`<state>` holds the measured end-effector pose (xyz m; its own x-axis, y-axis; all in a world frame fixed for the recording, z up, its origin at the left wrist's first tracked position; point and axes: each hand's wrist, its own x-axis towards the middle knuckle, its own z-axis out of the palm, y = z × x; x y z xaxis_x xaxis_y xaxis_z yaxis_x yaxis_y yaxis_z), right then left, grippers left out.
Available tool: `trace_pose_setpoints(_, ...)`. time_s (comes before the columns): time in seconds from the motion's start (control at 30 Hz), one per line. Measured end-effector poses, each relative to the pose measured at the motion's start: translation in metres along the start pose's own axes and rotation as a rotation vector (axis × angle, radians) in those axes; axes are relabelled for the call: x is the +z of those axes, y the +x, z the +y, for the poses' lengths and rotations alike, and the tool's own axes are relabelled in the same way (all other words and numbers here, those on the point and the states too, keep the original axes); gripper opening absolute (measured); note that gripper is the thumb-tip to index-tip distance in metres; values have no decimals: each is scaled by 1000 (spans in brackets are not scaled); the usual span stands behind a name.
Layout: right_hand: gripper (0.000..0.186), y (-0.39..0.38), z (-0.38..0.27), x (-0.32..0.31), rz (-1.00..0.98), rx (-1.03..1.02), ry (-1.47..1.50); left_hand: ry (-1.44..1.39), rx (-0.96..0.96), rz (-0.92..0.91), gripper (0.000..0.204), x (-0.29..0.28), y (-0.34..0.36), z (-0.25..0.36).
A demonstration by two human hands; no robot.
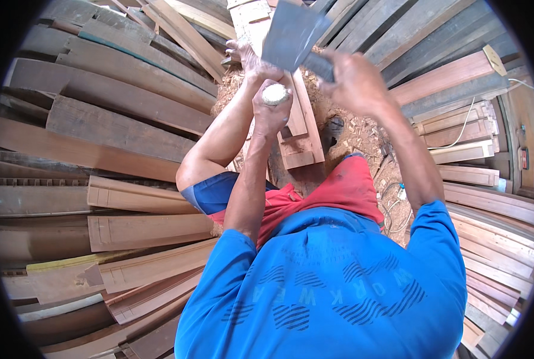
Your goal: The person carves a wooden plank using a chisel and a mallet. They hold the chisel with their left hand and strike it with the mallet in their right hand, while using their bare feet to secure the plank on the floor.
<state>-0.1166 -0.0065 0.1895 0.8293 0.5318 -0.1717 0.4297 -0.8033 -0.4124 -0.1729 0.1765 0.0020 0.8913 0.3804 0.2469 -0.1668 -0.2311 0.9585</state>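
Just above left hand (271,110) fingers clenched on handle (276,94), right hand (353,81) grips hatchet (291,33); mis-strike likely nicks knuckles.

Stacked planks (99,125) lie to the left and right; a wooden workpiece (300,128) stands between them, on wood shavings (362,134).

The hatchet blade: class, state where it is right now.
In the head view, the hatchet blade is raised at top centre, gripped by the right hand, above the left hand holding a pale round-ended handle.
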Motion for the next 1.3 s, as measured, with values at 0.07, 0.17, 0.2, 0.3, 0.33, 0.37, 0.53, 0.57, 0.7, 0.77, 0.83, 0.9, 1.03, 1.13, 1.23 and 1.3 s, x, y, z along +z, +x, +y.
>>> trace_pose_setpoints(0.07,56,-10,1,-18,344,-237,238,60,61,-25,16,-2,0,-6)
trace_pose_setpoints(0.17,48,-19,-14,-62,678,-366,379,57,26,-38,15,-4,-1,-7)
trace_pose_setpoints(0.2,46,-25,-20,-83,788,-372,396,31,16,-58,15,1,2,-2)
trace_pose_setpoints(0.3,39,-21,-34,-108,978,-425,434,63,8,-42,15,3,5,-6)
trace_pose_setpoints(0.33,38,-15,-36,-109,999,-426,426,50,21,-37,15,4,5,-7)
trace_pose_setpoints(0.37,36,-6,-35,-103,981,-410,397,36,34,-34,15,7,6,-7)
trace_pose_setpoints(0.53,29,29,7,17,10,-242,-365,56,-5,-3,16,-1,7,-7)
trace_pose_setpoints(0.57,32,18,23,37,112,-243,-393,29,-9,-20,16,3,5,-4)
trace_pose_setpoints(0.7,36,4,6,-9,260,-331,-76,14,8,-34,15,3,2,-12)
trace_pose_setpoints(0.77,37,-10,-24,-57,384,-296,23,65,-2,-33,14,-4,-4,-13)
trace_pose_setpoints(0.83,37,-22,-36,-89,634,-330,176,73,-21,-23,14,-3,-5,-11)
trace_pose_setpoints(0.9,37,-28,-44,-107,846,-398,270,61,-22,-26,14,3,-3,-9)
trace_pose_setpoints(1.03,37,-3,-35,-77,820,-364,235,1,-38,-3,18,10,-3,-7)
trace_pose_setpoints(1.13,36,23,-2,20,450,-360,-254,20,-58,6,19,3,-4,-11)
trace_pose_setpoints(1.23,41,21,5,35,96,-245,-399,-39,-116,10,17,5,-6,-14)
trace_pose_setpoints(1.3,50,4,4,17,-108,-49,-153,-60,-88,12,15,7,-9,-12)
